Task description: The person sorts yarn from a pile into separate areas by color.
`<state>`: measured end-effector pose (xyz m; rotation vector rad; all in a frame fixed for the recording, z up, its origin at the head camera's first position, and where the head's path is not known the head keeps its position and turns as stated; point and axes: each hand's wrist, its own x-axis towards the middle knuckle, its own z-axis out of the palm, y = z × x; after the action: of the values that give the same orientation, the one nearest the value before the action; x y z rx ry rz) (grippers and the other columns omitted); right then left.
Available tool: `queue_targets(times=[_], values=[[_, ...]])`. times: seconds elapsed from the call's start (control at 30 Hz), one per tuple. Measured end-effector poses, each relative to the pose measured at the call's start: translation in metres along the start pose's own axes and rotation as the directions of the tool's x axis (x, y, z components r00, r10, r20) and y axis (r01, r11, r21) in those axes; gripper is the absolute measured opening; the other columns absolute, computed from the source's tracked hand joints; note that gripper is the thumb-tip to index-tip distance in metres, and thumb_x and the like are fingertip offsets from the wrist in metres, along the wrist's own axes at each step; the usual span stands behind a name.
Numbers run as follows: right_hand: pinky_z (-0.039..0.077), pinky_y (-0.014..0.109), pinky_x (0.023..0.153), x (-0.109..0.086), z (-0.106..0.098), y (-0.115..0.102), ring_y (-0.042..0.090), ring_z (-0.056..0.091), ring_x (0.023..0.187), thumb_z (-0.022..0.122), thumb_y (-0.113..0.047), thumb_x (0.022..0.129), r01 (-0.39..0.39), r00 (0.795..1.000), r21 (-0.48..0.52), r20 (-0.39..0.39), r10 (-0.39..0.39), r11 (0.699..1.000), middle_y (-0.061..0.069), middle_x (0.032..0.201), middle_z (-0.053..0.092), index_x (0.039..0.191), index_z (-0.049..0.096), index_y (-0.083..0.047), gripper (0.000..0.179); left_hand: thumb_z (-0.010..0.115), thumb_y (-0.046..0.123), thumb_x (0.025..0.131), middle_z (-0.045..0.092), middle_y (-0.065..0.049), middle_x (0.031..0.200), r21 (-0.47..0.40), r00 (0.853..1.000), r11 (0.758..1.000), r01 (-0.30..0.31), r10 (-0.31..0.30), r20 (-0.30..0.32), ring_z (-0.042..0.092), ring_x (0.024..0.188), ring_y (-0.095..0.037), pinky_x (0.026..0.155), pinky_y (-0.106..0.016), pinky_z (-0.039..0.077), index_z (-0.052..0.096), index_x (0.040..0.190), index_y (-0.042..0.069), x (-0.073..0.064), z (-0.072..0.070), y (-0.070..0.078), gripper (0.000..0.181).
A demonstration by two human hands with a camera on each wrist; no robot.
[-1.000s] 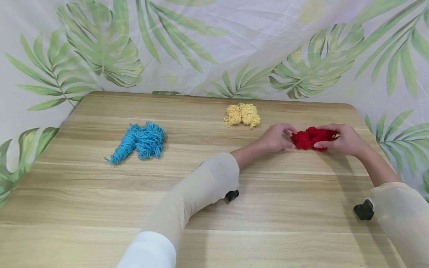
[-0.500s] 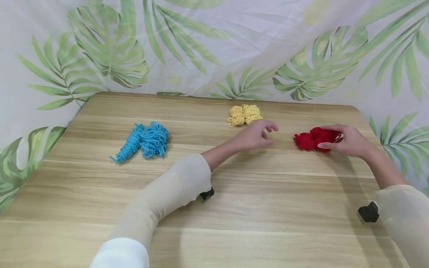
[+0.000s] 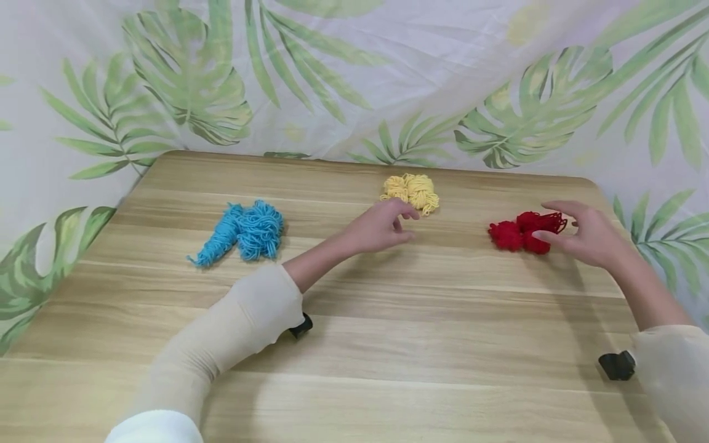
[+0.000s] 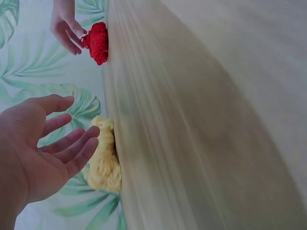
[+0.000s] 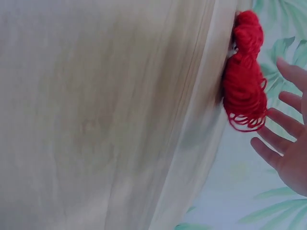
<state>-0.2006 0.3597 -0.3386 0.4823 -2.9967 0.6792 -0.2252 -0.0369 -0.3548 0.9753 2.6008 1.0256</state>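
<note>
A red yarn bundle [image 3: 506,236] lies on the right part of the table, with loose loops at its right end. My right hand [image 3: 592,237] is just to its right with fingers spread and nothing in them; the right wrist view shows the fingertips beside the red yarn [image 5: 244,88]. My left hand [image 3: 379,227] hovers in front of the yellow yarn bundle [image 3: 419,189], overlapping its lower edge in the head view. Its fingers are loosely bent around nothing. The left wrist view has the yellow yarn [image 4: 105,167] beyond those fingertips.
A blue yarn bundle [image 3: 257,231] rests on the left part of the wooden table [image 3: 388,344]. Behind the table's far edge hangs a leaf-patterned cloth [image 3: 332,80]. Small black devices [image 3: 616,365] stick out below both sleeves.
My left hand has left the red yarn and moved left to near the yellow yarn. My right hand has opened off the red yarn and drawn slightly back, leaving it on the table.
</note>
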Motion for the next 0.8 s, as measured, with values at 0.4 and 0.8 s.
queue_targets(times=[0.4,0.8], values=[[0.049,0.067,0.094,-0.007,0.014,-0.042,0.048,0.061,0.114,0.084,-0.011,0.086,0.135,0.981,-0.058,-0.131,-0.141,0.989,0.03,0.12,0.068,0.121,0.07,0.006,0.042,0.075,0.012,0.095,0.068,-0.017,0.128,0.186,0.997,0.982,0.031,-0.017,-0.077,0.069,0.101,-0.03,0.086,-0.039,0.058,0.07,0.125,-0.003,-0.037,-0.024,-0.012,0.034],[0.052,0.063,0.093,-0.013,0.034,-0.071,0.041,0.064,0.109,0.074,-0.029,0.096,0.132,0.99,-0.069,-0.036,-0.135,0.989,0.021,0.118,0.071,0.122,0.073,-0.002,0.037,0.077,0.015,0.095,0.069,-0.019,0.128,0.334,0.985,0.936,0.107,-0.053,-0.166,0.07,0.11,-0.035,0.093,-0.046,0.058,0.071,0.124,-0.003,-0.075,-0.054,-0.021,0.035]])
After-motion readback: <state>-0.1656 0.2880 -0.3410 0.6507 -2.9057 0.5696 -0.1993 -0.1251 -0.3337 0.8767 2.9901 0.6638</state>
